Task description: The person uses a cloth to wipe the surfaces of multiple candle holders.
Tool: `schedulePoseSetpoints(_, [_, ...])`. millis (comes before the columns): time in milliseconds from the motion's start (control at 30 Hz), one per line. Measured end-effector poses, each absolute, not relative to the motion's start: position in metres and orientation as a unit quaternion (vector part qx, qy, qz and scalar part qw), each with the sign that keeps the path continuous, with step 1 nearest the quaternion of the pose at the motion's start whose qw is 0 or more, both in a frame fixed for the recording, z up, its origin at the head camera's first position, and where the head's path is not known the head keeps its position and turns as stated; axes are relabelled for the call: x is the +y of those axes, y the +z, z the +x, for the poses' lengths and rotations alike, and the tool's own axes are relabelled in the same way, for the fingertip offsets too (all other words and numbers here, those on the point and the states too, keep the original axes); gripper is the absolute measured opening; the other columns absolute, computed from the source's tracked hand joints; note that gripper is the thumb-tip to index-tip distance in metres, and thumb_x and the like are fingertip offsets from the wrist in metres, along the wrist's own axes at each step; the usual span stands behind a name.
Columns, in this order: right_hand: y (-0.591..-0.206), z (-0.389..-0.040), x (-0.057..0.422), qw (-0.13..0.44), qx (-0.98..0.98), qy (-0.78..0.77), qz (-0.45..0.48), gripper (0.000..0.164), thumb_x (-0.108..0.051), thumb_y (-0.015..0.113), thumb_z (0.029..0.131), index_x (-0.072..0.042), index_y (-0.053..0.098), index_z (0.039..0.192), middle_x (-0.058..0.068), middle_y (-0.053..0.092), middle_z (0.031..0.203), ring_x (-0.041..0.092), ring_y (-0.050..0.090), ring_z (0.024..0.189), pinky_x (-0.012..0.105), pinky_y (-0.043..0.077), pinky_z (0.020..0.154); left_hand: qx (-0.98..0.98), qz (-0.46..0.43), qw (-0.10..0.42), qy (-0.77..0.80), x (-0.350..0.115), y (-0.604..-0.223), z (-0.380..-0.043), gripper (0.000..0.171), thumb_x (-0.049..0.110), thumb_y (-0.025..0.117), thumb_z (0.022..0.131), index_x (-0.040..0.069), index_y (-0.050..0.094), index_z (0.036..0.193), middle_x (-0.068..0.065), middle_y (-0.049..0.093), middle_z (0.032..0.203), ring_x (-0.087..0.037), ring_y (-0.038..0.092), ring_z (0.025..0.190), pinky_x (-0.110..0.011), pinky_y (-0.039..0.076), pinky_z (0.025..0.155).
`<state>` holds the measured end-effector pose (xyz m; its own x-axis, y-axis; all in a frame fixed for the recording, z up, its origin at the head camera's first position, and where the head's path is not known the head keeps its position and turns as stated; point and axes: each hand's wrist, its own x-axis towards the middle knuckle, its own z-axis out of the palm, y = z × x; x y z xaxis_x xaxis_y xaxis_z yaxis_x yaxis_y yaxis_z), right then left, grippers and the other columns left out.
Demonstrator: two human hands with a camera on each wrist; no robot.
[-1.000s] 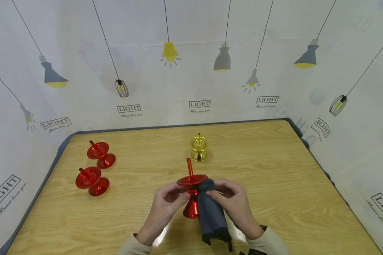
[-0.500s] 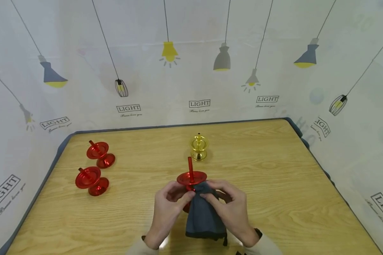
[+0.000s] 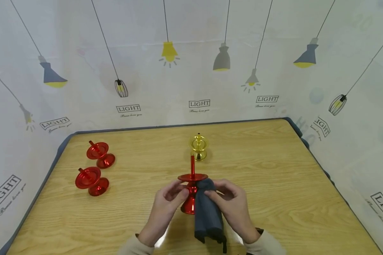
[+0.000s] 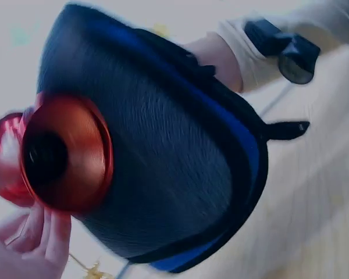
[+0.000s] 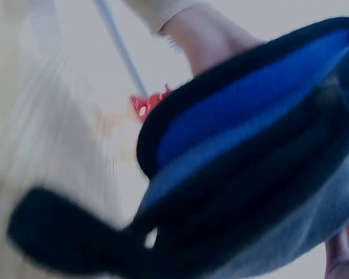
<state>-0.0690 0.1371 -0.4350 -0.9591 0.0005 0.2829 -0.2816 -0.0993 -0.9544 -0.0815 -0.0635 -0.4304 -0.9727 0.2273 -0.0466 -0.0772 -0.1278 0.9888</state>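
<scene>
In the head view, a shiny red candle holder with a wide dish and a tall upright rod is held above the table. My left hand grips its stem from the left, thumb in front. My right hand pinches a dark blue-grey cloth against the stem's right side, just under the dish; the cloth hangs down and hides part of the base. The left wrist view shows the holder's round base from below, beside the cloth. In the right wrist view the black-edged cloth, blue inside, covers much of the picture.
Two more red candle holders stand on the left of the wooden table. Behind the held one stands a gold candle holder. A white curtain with lamp prints encloses the table's back and sides.
Half a second ago the cloth was across the front of the stem; it has swung back to the right, uncovering stem and base. The holder's rod now stands straighter. Both hands stay near the same spot.
</scene>
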Motion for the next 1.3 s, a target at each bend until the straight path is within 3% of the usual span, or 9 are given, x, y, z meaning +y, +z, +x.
schedulePoseSetpoints(167, [-0.437,-0.066,0.135,0.194,-0.719,0.652,0.142,0.029,0.009,0.079,0.081,-0.001,0.075,0.108,0.012,0.075,0.108,0.012,0.073,0.101,0.029,0.061,0.078,0.725,0.057,0.043,0.686,-0.052,-0.426,-0.077,0.027,0.015,0.074,0.093,0.007,0.071,0.119,-0.011,0.074,0.112,-0.016,0.071,0.098,-0.026,0.056,0.088])
schedulePoseSetpoints(333, [-0.435,-0.063,0.136,0.245,-0.73,0.61,0.187,0.035,0.012,0.08,0.078,-0.003,0.075,0.109,0.018,0.074,0.106,0.009,0.072,0.102,0.027,0.061,0.075,0.718,0.066,0.059,0.691,-0.05,-0.427,-0.08,0.029,0.02,0.078,0.09,0.009,0.073,0.117,-0.009,0.075,0.111,-0.018,0.071,0.098,-0.028,0.057,0.086])
schedulePoseSetpoints(433, [-0.434,-0.062,0.137,0.243,-0.711,0.625,0.212,0.036,0.014,0.079,0.077,-0.001,0.074,0.11,0.019,0.074,0.106,0.009,0.072,0.102,0.029,0.061,0.075,0.685,0.065,0.112,0.717,-0.057,-0.428,-0.083,0.033,0.021,0.076,0.093,0.005,0.071,0.122,-0.006,0.074,0.113,-0.017,0.07,0.1,-0.028,0.056,0.084])
schedulePoseSetpoints(633, [-0.435,-0.062,0.14,0.179,-0.669,0.691,0.207,0.03,0.016,0.074,0.081,0.006,0.071,0.11,0.004,0.075,0.111,0.013,0.073,0.103,0.031,0.061,0.079,0.613,0.107,0.202,0.756,-0.07,-0.429,-0.085,0.047,0.02,0.066,0.1,-0.007,0.057,0.137,-0.002,0.07,0.124,-0.015,0.065,0.116,-0.03,0.051,0.1])
schedulePoseSetpoints(700, [-0.435,-0.062,0.141,0.157,-0.668,0.704,0.182,0.027,0.013,0.074,0.083,0.006,0.071,0.109,0.0,0.075,0.11,0.014,0.073,0.102,0.03,0.062,0.079,0.617,0.096,0.193,0.757,-0.069,-0.429,-0.084,0.047,0.02,0.067,0.099,-0.008,0.057,0.136,-0.003,0.071,0.121,-0.015,0.065,0.112,-0.028,0.051,0.098])
schedulePoseSetpoints(800, [-0.436,-0.063,0.14,0.157,-0.684,0.693,0.163,0.027,0.01,0.076,0.083,0.004,0.072,0.109,0.002,0.075,0.109,0.013,0.073,0.101,0.031,0.062,0.079,0.657,0.066,0.135,0.738,-0.064,-0.43,-0.081,0.041,0.019,0.071,0.096,-0.004,0.064,0.13,-0.006,0.073,0.114,-0.013,0.067,0.103,-0.026,0.054,0.091])
schedulePoseSetpoints(967, [-0.436,-0.061,0.137,0.228,-0.724,0.62,0.199,0.034,0.01,0.079,0.08,-0.002,0.074,0.112,0.016,0.074,0.108,0.011,0.072,0.1,0.022,0.06,0.072,0.71,0.092,0.054,0.696,-0.055,-0.432,-0.078,0.029,0.011,0.076,0.091,0.002,0.071,0.118,-0.014,0.074,0.112,-0.014,0.07,0.097,-0.028,0.056,0.09])
schedulePoseSetpoints(1100, [-0.436,-0.06,0.137,0.238,-0.748,0.587,0.199,0.036,0.005,0.082,0.08,-0.008,0.074,0.113,0.014,0.074,0.106,0.007,0.071,0.097,0.018,0.059,0.068,0.702,0.098,0.085,0.7,-0.057,-0.436,-0.083,0.038,0.013,0.081,0.087,0.002,0.07,0.122,-0.017,0.074,0.113,-0.014,0.073,0.096,-0.028,0.058,0.088])
schedulePoseSetpoints(1300, [-0.439,-0.064,0.144,0.128,-0.744,0.634,0.169,0.029,0.003,0.076,0.087,-0.002,0.07,0.115,0.017,0.072,0.113,0.011,0.071,0.103,0.028,0.061,0.082,0.677,0.115,0.166,0.708,-0.069,-0.446,-0.097,0.046,0.019,0.079,0.09,-0.006,0.065,0.126,-0.019,0.073,0.114,-0.014,0.073,0.097,-0.028,0.059,0.087])
